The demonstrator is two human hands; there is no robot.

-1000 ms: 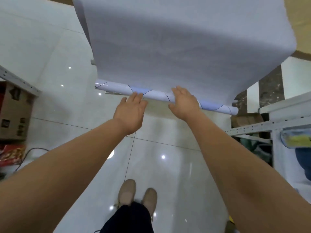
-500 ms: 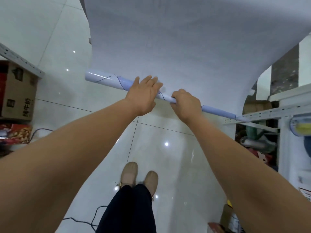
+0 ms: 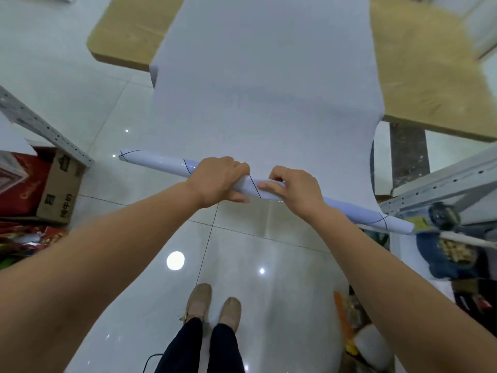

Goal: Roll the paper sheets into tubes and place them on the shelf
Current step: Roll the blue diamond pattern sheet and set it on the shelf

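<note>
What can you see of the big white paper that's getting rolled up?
The paper sheet is large, white and smooth, with thin dark lines on its rolled part. Its near end is wound into a long slim tube, slanting down to the right above the tiled floor. The rest runs up and lies over the wooden table. The left hand and right hand grip the tube near its middle.
</note>
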